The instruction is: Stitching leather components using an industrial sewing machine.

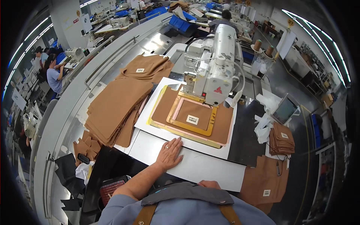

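Note:
My left hand (168, 153) lies flat, fingers stretched, on a white board (187, 161) just below the sewing machine (219, 80). Under the machine head, a yellow frame (209, 131) with a pink inner border sits over a brown fabric piece (223, 138) bearing a white label (192, 119). This rests on a larger white sheet (146, 120). My right hand (209, 184) is at the lower middle by my body, mostly hidden behind my apron, so its grip is unclear.
Brown fabric stacks lie at left (112, 105) and right (281, 140), beside scraps (86, 148), a pink-red tray (110, 191), plastic bags (264, 131), a screen (285, 108) and thread cones (268, 51). Co-workers (54, 77) work along the left; another person (225, 20) is behind the machine.

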Demonstrator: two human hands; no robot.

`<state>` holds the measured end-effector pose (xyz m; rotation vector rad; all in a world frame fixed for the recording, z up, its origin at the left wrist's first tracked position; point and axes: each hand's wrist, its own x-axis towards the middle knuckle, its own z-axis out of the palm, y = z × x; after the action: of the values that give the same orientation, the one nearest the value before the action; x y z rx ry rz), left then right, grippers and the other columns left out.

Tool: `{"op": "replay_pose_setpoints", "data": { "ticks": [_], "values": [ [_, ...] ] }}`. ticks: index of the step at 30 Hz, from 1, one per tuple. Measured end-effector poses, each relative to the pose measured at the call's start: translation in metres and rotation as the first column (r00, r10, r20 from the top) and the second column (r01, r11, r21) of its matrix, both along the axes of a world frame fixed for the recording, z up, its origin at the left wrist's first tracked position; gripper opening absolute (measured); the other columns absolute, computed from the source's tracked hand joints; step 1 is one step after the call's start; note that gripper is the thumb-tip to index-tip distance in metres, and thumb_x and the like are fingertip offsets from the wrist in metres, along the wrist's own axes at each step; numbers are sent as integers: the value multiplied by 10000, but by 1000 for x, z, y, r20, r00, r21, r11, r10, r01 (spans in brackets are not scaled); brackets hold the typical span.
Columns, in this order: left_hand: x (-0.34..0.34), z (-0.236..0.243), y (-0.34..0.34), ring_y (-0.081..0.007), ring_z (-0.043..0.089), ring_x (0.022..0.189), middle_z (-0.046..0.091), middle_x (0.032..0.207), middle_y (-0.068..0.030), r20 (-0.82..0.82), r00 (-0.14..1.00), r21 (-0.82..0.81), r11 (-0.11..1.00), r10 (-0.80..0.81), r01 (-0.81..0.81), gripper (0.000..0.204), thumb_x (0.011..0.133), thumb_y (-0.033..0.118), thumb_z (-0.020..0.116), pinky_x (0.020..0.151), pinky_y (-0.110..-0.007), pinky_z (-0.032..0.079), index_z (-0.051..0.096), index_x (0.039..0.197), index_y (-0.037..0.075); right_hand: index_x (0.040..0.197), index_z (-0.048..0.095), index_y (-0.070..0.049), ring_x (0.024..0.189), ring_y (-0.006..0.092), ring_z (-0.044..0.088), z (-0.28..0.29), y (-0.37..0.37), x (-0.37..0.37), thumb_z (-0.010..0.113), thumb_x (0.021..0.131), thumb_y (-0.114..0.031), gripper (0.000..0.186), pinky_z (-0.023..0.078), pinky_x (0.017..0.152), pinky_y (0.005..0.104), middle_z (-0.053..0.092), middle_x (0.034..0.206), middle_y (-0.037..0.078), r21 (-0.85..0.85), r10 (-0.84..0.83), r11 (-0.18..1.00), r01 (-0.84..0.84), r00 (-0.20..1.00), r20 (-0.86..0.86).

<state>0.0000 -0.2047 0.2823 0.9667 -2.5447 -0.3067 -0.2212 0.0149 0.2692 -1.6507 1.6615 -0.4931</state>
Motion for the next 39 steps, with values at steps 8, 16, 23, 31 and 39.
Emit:
{"op": "replay_pose_setpoints", "data": {
  "ticks": [8, 16, 23, 31, 39],
  "values": [
    [29, -15, 54, -332, 319, 1487, 321, 1624, -145, 204, 917, 46, 939, -342, 340, 782, 975, 618, 454, 1195, -525, 256, 374, 1534, 78, 879, 716, -48, 708, 288, 697, 21, -8, 27, 684, 946, -240, 206, 537, 646, 363, 708, 835, 138, -252, -217, 947, 200, 975, -42],
    [42, -22, 49, -292, 312, 1494, 320, 1626, -114, 234, 871, 37, 900, -431, 435, 721, 987, 524, 504, 1206, -509, 251, 354, 1547, 94, 829, 665, -84, 633, 286, 640, 20, -7, 34, 731, 899, -206, 156, 490, 576, 395, 636, 742, 88, -367, -299, 893, 260, 953, -54],
    [71, -52, 61, -208, 334, 1489, 338, 1629, -22, 240, 884, -73, 901, -400, 427, 631, 1007, 419, 487, 1202, -459, 242, 347, 1566, 164, 828, 642, -90, 626, 252, 624, 15, -2, 41, 744, 876, -219, 172, 478, 572, 373, 619, 737, 63, -360, -326, 890, 279, 942, -76],
    [89, -62, 66, -195, 236, 1537, 270, 1667, 2, 321, 877, -27, 923, -356, 384, 681, 997, 484, 467, 1243, -450, 135, 290, 1603, 226, 806, 625, -89, 622, 269, 616, 21, -4, 47, 743, 871, -213, 183, 472, 572, 386, 613, 732, 69, -377, -347, 883, 279, 929, -125],
    [91, -64, 64, -163, 220, 1541, 242, 1677, 14, 304, 880, -2, 923, -366, 385, 709, 998, 522, 436, 1247, -431, 100, 244, 1618, 236, 790, 622, -97, 620, 264, 615, 17, -6, 48, 749, 855, -204, 179, 470, 568, 385, 611, 731, 62, -387, -364, 878, 282, 918, -157]
  ]
}}
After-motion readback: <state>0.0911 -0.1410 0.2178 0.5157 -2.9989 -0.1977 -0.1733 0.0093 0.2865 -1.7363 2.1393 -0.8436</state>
